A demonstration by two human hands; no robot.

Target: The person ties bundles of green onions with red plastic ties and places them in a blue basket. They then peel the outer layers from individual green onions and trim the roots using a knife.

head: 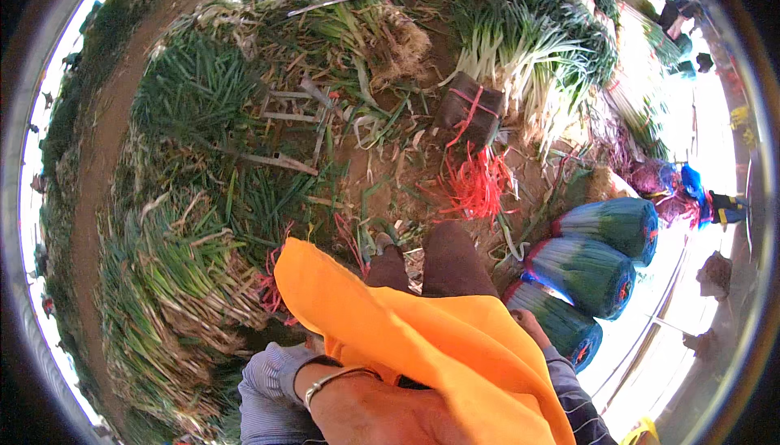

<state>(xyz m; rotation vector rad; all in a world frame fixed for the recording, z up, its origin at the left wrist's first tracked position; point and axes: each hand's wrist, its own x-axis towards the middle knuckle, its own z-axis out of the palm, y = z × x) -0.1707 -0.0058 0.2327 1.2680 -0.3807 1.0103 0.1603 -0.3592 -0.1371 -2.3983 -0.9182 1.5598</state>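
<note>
My left hand (384, 408), with a metal bangle at its wrist, is large and close at the bottom edge, over an orange cloth (426, 335). Its fingers are hidden, so its grip cannot be told. On the right, my right hand (531, 327) is beside the nearest of several tied bundles of green onions (551, 320), partly behind the cloth. Whether it holds the bundle is unclear. The bundles lie side by side with red ties at their ends. Ahead of my knees, a heap of red plastic strips (478, 183) hangs from a dark, tied block (472, 107).
Loose green onions (195, 85) are heaped on the left. Light metal frame pieces (283, 162) lie among leaves. More onions with white stems (518, 61) stand piled ahead right. A bare dirt strip (91, 201) curves along the far left.
</note>
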